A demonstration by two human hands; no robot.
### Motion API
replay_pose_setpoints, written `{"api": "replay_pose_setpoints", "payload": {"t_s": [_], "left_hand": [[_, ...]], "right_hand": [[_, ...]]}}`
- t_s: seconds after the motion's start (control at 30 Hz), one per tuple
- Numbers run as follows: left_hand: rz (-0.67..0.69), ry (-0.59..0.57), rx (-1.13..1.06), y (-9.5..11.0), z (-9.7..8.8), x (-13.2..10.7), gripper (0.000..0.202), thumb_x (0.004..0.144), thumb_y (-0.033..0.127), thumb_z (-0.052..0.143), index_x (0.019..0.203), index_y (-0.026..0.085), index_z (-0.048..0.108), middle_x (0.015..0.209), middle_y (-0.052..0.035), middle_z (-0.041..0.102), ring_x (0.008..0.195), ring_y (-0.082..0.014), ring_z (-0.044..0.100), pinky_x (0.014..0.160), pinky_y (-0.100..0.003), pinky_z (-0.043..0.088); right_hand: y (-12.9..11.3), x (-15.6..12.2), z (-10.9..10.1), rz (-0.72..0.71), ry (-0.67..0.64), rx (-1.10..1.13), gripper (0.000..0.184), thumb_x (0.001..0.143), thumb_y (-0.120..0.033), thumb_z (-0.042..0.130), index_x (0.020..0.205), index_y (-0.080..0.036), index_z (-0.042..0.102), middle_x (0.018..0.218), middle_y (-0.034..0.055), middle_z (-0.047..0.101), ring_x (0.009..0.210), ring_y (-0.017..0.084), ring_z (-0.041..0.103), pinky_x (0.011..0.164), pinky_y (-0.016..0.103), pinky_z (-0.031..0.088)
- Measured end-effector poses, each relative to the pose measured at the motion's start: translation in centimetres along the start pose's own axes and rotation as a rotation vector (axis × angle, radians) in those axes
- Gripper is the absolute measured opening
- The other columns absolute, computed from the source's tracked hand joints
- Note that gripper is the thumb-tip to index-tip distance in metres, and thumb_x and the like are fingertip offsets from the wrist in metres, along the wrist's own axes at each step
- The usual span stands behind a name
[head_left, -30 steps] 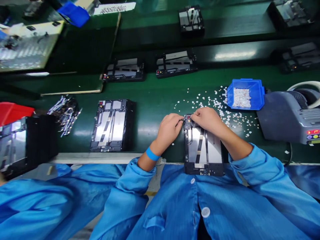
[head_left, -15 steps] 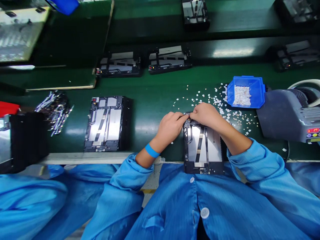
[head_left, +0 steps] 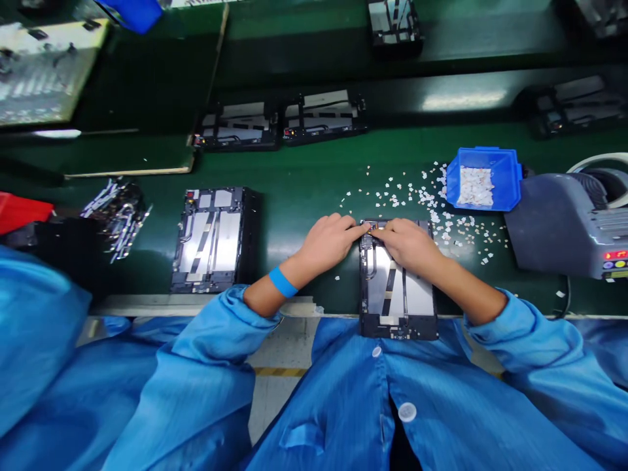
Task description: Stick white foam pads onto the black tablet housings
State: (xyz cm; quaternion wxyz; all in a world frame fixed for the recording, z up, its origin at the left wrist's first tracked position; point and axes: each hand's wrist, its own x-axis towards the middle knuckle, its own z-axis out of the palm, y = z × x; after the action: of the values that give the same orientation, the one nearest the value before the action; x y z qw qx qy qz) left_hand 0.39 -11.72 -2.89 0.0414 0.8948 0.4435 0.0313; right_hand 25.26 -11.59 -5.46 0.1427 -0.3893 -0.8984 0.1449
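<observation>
An opened tablet (head_left: 416,296), with silver battery panels and black ribbon strips, lies face up in front of me at the table's front edge. At its top left corner the fingertips of my left hand (head_left: 328,242) and my right hand (head_left: 411,245) meet. The left index finger reaches to the corner from the left; its other fingers are curled. Fingers of the right hand are bunched, coming over the top of the tablet from the right. Whatever small part is between the fingertips is too small and covered to name.
A stack of opened tablets (head_left: 213,242) stands to the left, beside a pile of metal strips (head_left: 118,219). Small white scraps (head_left: 436,203) lie scattered near a blue bin (head_left: 507,186) and a grey tape dispenser (head_left: 554,222). More units (head_left: 324,118) lie behind. A co-worker's blue sleeve (head_left: 39,347) is at left.
My right hand has flattened and lowered over the corner, its fingers now pointing left. My left forearm has swung outward. The co-worker's sleeve has come further in at the left.
</observation>
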Motion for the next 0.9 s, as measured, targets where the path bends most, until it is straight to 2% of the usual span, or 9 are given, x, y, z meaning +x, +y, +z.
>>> {"api": "replay_pose_setpoints", "payload": {"t_s": [0.17,0.27,0.37,0.47,0.53,0.6,0.73,0.8,0.9], "left_hand": [[-0.047,0.026,-0.286,-0.5,0.2,0.0,0.046,0.101,0.014,0.048,0.142,0.025,0.065,0.122,-0.0083,0.072,0.106,-0.0237,0.064,0.095,-0.039,0.049],[-0.240,0.093,-0.490,0.0,-0.3,1.1,0.039,0.098,0.016,0.050,0.133,0.017,0.067,0.117,-0.0090,0.075,0.108,-0.0232,0.068,0.096,-0.038,0.052],[-0.383,0.042,-0.600,0.1,-0.6,2.8,0.030,0.097,0.021,0.054,0.120,0.016,0.072,0.109,-0.0087,0.077,0.098,-0.0227,0.070,0.086,-0.035,0.052],[-0.382,-0.067,-0.693,-0.4,-0.3,4.3,0.021,0.093,0.029,0.061,0.104,0.017,0.074,0.102,-0.0074,0.077,0.089,-0.0210,0.069,0.077,-0.032,0.050],[-0.389,-0.129,-0.755,-0.8,0.0,5.0,0.020,0.089,0.034,0.066,0.097,0.017,0.071,0.091,-0.0059,0.074,0.079,-0.0188,0.066,0.068,-0.030,0.047],[-0.411,-0.180,-0.812,-1.1,0.3,5.6,0.018,0.086,0.033,0.067,0.094,0.017,0.068,0.080,-0.0036,0.069,0.070,-0.0168,0.061,0.061,-0.028,0.043],[-0.416,-0.151,-0.727,-1.1,0.5,6.6,0.014,0.080,0.031,0.068,0.083,0.019,0.062,0.069,-0.0002,0.062,0.063,-0.0167,0.055,0.056,-0.027,0.038],[-0.418,-0.114,-0.677,-0.9,0.3,6.9,0.012,0.080,0.031,0.066,0.083,0.020,0.062,0.069,0.0009,0.062,0.064,-0.0176,0.055,0.058,-0.028,0.038],[-0.468,-0.143,-0.692,-0.7,-0.3,6.9,0.018,0.080,0.036,0.064,0.090,0.021,0.066,0.075,0.0020,0.065,0.064,-0.0179,0.056,0.060,-0.030,0.040]], "right_hand": [[-0.5,0.4,-0.4,-0.053,-0.108,-0.196,0.042,0.108,-0.019,0.040,0.139,-0.023,0.068,0.108,0.0122,0.062,0.092,0.024,0.048,0.077,0.033,0.038],[-0.2,0.8,-1.7,-0.082,-0.130,-0.055,0.045,0.103,-0.013,0.041,0.137,-0.023,0.069,0.113,0.0117,0.064,0.097,0.023,0.053,0.082,0.032,0.042],[0.6,-1.0,-3.9,0.022,0.065,0.187,0.042,0.094,-0.009,0.041,0.118,-0.021,0.074,0.113,0.0089,0.069,0.101,0.021,0.061,0.090,0.032,0.047],[1.5,-5.1,-6.5,0.325,0.310,0.258,0.027,0.092,-0.018,0.047,0.102,-0.020,0.073,0.093,0.0058,0.072,0.084,0.019,0.065,0.080,0.031,0.048],[2.0,-8.4,-7.7,0.513,0.351,0.249,0.018,0.093,-0.030,0.056,0.093,-0.020,0.071,0.079,0.0033,0.069,0.067,0.017,0.059,0.068,0.029,0.045],[2.0,-11.6,-8.5,0.640,0.370,0.223,0.024,0.092,-0.040,0.062,0.081,-0.020,0.067,0.071,0.0026,0.065,0.061,0.016,0.055,0.063,0.029,0.042],[1.4,-17.6,-9.5,0.789,0.515,0.270,0.023,0.087,-0.037,0.065,0.101,-0.019,0.068,0.092,0.0068,0.071,0.075,0.019,0.065,0.069,0.031,0.050],[1.3,-20.4,-9.9,0.926,0.666,0.334,0.022,0.088,-0.039,0.068,0.097,-0.020,0.067,0.081,0.0039,0.068,0.067,0.016,0.061,0.063,0.028,0.049],[2.6,-23.8,-10.1,1.143,1.005,0.554,0.029,0.085,-0.047,0.072,0.085,-0.020,0.061,0.064,-0.0024,0.057,0.051,0.010,0.049,0.046,0.022,0.037]]}}
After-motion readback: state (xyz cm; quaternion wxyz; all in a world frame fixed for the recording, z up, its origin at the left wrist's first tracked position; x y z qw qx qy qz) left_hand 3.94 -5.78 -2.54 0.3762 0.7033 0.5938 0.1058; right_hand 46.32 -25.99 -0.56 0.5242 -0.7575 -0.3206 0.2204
